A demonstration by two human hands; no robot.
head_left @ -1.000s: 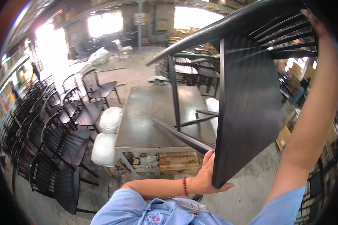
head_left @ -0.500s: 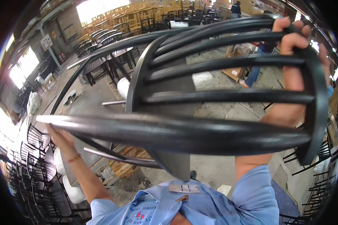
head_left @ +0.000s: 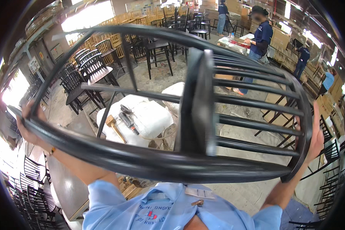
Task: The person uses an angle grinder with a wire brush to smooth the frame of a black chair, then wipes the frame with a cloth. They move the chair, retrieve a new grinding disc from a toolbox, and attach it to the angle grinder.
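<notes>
Since the earlier frame, my right hand (head_left: 314, 134) has dropped lower in view with the top of the chair, my left hand (head_left: 30, 128) has risen a little, and a white-covered padded surface (head_left: 157, 119) has come into sight behind the frame. The black spindle-back chair (head_left: 197, 111) is up in front of my chest, on its side, with its long axis running left to right across me. Its legs point to my left and its crest rail (head_left: 306, 134) lies to my right; the seat stands nearly edge-on to me, between my arms. Neither hand is nearer, since both are on it: my left fingers clamp around the foot end of the near leg (head_left: 84, 147), and my right thumb and fingers close on the crest rail, fingertips showing past the spindles (head_left: 257, 124).

Through the gap among the legs I see a wooden-handled mallet (head_left: 117, 129) and a dark power tool (head_left: 128, 120) on the padded surface.

As for writing, blue lettering surrounds a red-and-blue emblem (head_left: 151, 213) on my light-blue shirt (head_left: 107, 197), and a pale tag (head_left: 200, 193) bears print too small to read. I find no label on the chair.
</notes>
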